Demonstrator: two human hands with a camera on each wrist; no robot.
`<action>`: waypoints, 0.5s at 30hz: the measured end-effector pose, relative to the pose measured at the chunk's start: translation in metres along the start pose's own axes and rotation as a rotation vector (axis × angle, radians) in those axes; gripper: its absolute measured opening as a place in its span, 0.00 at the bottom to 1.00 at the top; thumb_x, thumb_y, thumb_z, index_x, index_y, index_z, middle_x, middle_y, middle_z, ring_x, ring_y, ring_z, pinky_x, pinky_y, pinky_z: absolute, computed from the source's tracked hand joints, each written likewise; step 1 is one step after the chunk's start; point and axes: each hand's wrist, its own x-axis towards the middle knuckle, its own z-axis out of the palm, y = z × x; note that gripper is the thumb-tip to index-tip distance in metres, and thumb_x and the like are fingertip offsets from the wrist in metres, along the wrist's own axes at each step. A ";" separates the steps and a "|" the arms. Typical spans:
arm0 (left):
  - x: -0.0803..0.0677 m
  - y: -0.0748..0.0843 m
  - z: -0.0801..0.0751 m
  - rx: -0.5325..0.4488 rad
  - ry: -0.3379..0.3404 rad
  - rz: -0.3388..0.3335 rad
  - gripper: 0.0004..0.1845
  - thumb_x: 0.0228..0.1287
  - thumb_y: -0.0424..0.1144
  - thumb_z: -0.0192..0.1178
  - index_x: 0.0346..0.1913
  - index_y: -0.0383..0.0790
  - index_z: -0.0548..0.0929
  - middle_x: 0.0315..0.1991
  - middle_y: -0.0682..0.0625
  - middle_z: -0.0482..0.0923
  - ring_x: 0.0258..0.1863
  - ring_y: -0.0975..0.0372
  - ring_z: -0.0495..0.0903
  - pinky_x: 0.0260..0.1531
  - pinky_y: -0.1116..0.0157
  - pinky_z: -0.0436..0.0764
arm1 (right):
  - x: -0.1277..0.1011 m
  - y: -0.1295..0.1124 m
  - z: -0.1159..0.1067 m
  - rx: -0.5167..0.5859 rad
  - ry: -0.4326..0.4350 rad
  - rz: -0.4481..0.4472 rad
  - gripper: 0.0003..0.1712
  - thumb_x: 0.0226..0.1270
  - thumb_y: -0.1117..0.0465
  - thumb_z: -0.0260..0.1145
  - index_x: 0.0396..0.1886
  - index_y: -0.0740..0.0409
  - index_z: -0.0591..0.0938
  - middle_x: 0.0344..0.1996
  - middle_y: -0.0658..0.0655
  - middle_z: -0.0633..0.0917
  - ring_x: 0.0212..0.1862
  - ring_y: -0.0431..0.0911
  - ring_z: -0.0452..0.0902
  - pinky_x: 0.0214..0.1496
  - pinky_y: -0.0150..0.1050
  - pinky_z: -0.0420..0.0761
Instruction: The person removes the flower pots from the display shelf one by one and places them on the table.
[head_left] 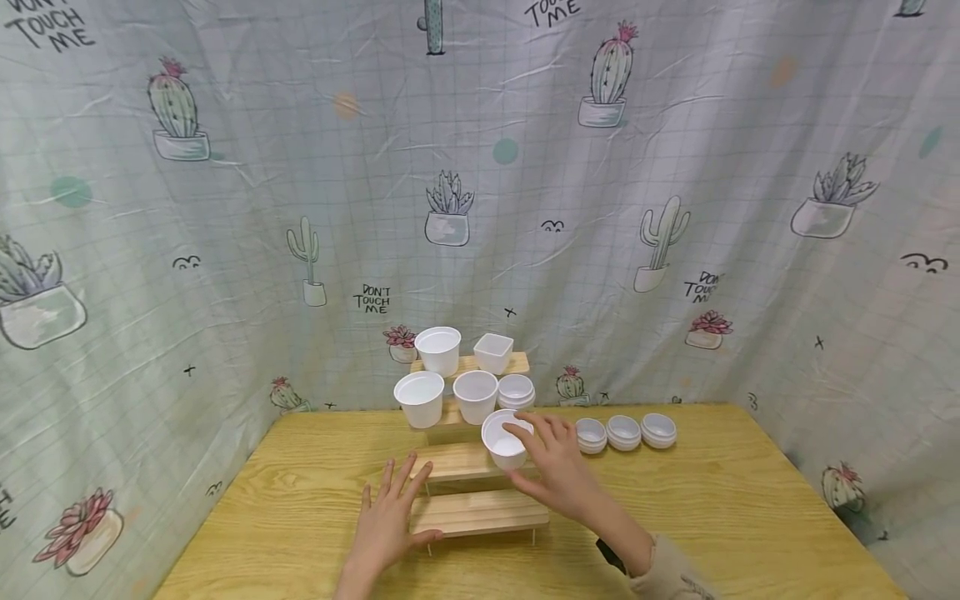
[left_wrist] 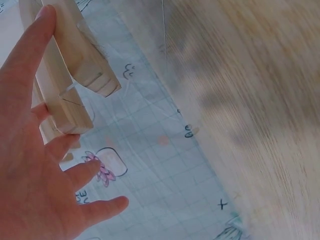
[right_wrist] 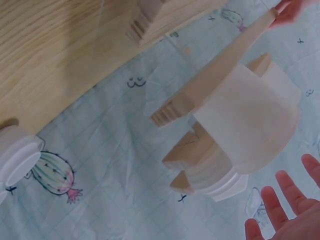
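A pale wooden stepped rack [head_left: 480, 512] stands on the table, holding white plastic cups. My left hand [head_left: 390, 517] is at its left side with fingers spread; in the left wrist view the thumb [left_wrist: 46, 20] rests against a board [left_wrist: 70, 112]. On the second step from the front sits a round white cup [head_left: 504, 450]. Around it reaches my right hand [head_left: 558, 471]. The right wrist view shows the fingers [right_wrist: 287, 192] spread and apart from this cup [right_wrist: 245, 125]; the thumb is hidden there.
Higher on the rack are three more round cups [head_left: 420, 402], a square cup [head_left: 493, 355] and a low ribbed pot [head_left: 516, 393]. Right of the rack, three low white pots [head_left: 624, 433] line the table [head_left: 712, 500]. A cactus-print curtain [head_left: 480, 275] hangs behind and at both sides.
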 end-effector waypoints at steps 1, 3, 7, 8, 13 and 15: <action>-0.001 0.000 0.000 -0.003 -0.001 0.000 0.51 0.30 0.65 0.66 0.65 0.54 0.62 0.69 0.48 0.53 0.66 0.42 0.51 0.52 0.31 0.57 | 0.001 -0.001 0.001 -0.011 -0.003 -0.002 0.36 0.42 0.49 0.71 0.54 0.52 0.73 0.53 0.58 0.73 0.50 0.51 0.66 0.47 0.49 0.62; -0.001 0.000 0.000 -0.009 -0.001 0.002 0.51 0.30 0.64 0.66 0.65 0.54 0.61 0.69 0.48 0.53 0.67 0.42 0.51 0.52 0.31 0.56 | 0.002 -0.003 0.004 -0.030 -0.008 0.002 0.35 0.43 0.48 0.69 0.55 0.51 0.72 0.53 0.58 0.73 0.50 0.51 0.66 0.47 0.49 0.62; -0.002 0.001 0.000 -0.012 0.004 0.009 0.51 0.31 0.63 0.66 0.65 0.53 0.61 0.69 0.47 0.53 0.66 0.41 0.52 0.52 0.31 0.56 | 0.006 -0.007 0.008 -0.053 -0.004 0.018 0.35 0.43 0.47 0.69 0.54 0.50 0.73 0.54 0.58 0.73 0.51 0.52 0.66 0.47 0.49 0.64; -0.002 0.001 0.000 -0.010 0.006 0.009 0.51 0.31 0.63 0.67 0.65 0.53 0.61 0.69 0.47 0.53 0.66 0.41 0.52 0.52 0.31 0.56 | 0.007 -0.007 0.009 -0.054 -0.002 0.023 0.35 0.42 0.47 0.70 0.54 0.50 0.73 0.53 0.58 0.73 0.51 0.52 0.66 0.47 0.49 0.64; -0.001 0.000 -0.001 0.007 0.004 0.012 0.51 0.31 0.63 0.67 0.65 0.52 0.61 0.69 0.46 0.53 0.66 0.41 0.53 0.51 0.31 0.57 | 0.011 -0.009 0.015 -0.064 0.029 0.018 0.34 0.41 0.47 0.70 0.52 0.51 0.74 0.52 0.58 0.74 0.50 0.53 0.66 0.45 0.51 0.65; -0.001 0.000 -0.002 0.011 0.000 0.012 0.51 0.32 0.63 0.66 0.65 0.52 0.61 0.69 0.47 0.53 0.66 0.41 0.52 0.51 0.31 0.57 | 0.013 -0.009 0.018 -0.078 0.045 0.008 0.34 0.41 0.46 0.69 0.51 0.51 0.74 0.51 0.58 0.74 0.50 0.53 0.66 0.44 0.50 0.65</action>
